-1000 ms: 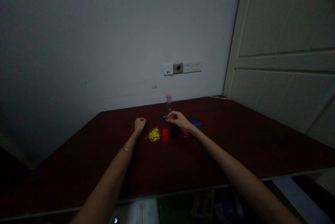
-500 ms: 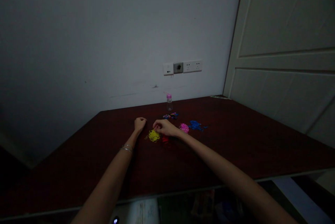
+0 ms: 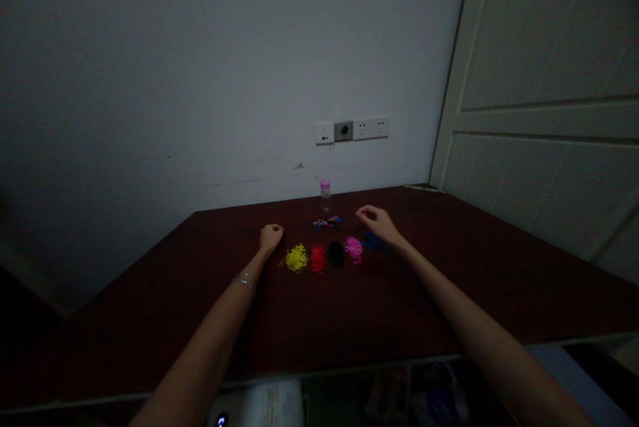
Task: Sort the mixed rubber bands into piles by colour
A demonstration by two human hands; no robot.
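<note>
My left hand (image 3: pixel 271 237) rests on the table with its fingers curled closed, left of a pile of yellow rubber bands (image 3: pixel 296 258). Whatever those fingers may hold is hidden. My right hand (image 3: pixel 378 221) hovers with thumb and fingertips pinched together, above and partly covering a blue pile of bands (image 3: pixel 372 241). Anything in that pinch is too small to make out. Between the yellow and blue piles lie red bands (image 3: pixel 318 259), black bands (image 3: pixel 336 254) and pink bands (image 3: pixel 354 249). Behind them sits a small multicoloured bunch (image 3: pixel 327 222).
A clear bottle with a pink cap (image 3: pixel 325 197) stands near the wall at the back of the dark red table (image 3: pixel 279 334). Sockets (image 3: pixel 370 128) are set in the wall, and a white panelled door (image 3: pixel 539 174) borders the right side.
My right hand has moved right, from over the yellow bands to the blue pile, uncovering the red and black piles. My left hand stays in nearly the same spot.
</note>
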